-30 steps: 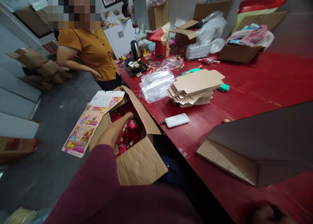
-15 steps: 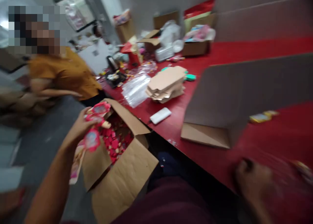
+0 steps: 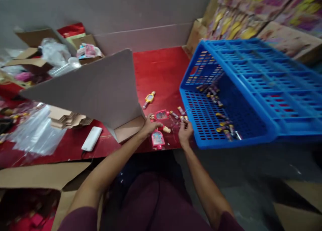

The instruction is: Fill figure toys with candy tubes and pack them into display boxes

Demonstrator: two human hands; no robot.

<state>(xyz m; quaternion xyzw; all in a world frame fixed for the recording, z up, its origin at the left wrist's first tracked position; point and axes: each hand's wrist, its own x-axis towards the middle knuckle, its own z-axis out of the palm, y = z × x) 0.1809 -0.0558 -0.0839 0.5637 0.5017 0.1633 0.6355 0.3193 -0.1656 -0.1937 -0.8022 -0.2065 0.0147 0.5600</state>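
My left hand (image 3: 149, 126) is closed on pink plastic toys over the red table. One pink toy (image 3: 161, 115) with a clear window sticks out above the fingers, and another pink toy (image 3: 157, 139) hangs below, with a cream-coloured tip between them. My right hand (image 3: 185, 133) is closed, its fingertips pinching small purple tubes (image 3: 183, 119) with yellow ends at the table's front edge. More such tubes (image 3: 174, 115) lie just beside those fingers. A yellow toy (image 3: 150, 97) of similar shape lies farther back on the table.
A blue crate (image 3: 201, 123) on its side holds scattered tubes at the right. A grey board box (image 3: 100, 90) stands open at my left, near a white power bank (image 3: 92, 138). Below left is a carton (image 3: 45, 175) with pink pieces. Packaged goods (image 3: 233, 26) line the back right.
My view has swung right, from the carton to the table and crate. My left hand has carried the pink toys from above the carton to the table. My right hand now pinches tubes.
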